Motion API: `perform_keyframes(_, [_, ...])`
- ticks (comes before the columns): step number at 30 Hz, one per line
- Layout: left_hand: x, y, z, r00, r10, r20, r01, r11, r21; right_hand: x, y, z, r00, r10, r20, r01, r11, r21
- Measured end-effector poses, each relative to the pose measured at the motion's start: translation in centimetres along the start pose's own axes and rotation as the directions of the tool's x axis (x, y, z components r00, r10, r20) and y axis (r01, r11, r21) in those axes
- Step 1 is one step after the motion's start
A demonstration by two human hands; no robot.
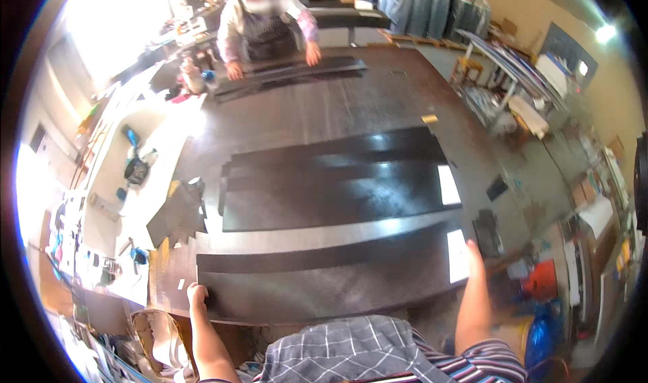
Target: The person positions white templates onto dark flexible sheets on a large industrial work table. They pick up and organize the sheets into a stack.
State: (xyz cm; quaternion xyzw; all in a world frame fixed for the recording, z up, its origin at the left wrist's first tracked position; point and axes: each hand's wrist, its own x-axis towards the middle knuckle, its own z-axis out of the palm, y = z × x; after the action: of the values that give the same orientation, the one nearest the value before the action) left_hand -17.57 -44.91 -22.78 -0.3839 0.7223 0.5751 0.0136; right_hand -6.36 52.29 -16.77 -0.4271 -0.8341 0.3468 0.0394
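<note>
A long black sheet [324,285] lies across the near end of the dark worktable, with a narrower black strip along its far side. My left hand [196,293] is closed on the sheet's left end. At its right end, beside a white paper [457,256], my right hand [472,251] grips the edge; its fingers are partly hidden and blurred. Just beyond lies a stack of black sheets [331,194], offset from one another, with another white paper [449,184] at its right end.
Across the worktable [304,123] a co-worker [266,28] has both hands on black strips [290,78]. Scrap pieces [177,214] and tools lie along the left side. A small yellow piece [430,119] sits near the right edge. Wrapped rolls [418,8] stand at the back.
</note>
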Motion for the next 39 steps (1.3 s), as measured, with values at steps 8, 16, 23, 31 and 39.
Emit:
perform_keyframes(8, [-16.8,12.1,-4.9,0.891,0.413,-0.186,-0.449,0.749,-0.487,-7.5,-15.1,-2.4,0.963,-0.268,-0.026,0.217,0.716,0.663])
perform_keyframes(16, [-14.1,9.9,-4.0,0.895,0.423,-0.144,-0.446,0.828,-0.34,-5.7,-8.6,-2.7,0.951,-0.263,0.165,-0.031,0.446,0.895])
perform_keyframes(23, [-15.5,10.7,-4.0,0.919,0.353,-0.177,-0.395,0.838,-0.376,-4.8,-11.0,-1.4,0.924,-0.298,0.239,-0.084,0.454,0.887])
perform_keyframes(31, [-14.6,11.2,-4.5,0.912,0.395,-0.109,-0.407,0.842,-0.354,-4.2,-10.0,-1.0,0.894,-0.41,0.18,0.056,0.501,0.864])
perform_keyframes(39, [-14.5,10.3,-4.7,0.865,0.488,-0.118,-0.492,0.777,-0.392,-2.0,-4.8,-0.8,0.911,-0.386,0.141,0.001,0.345,0.939])
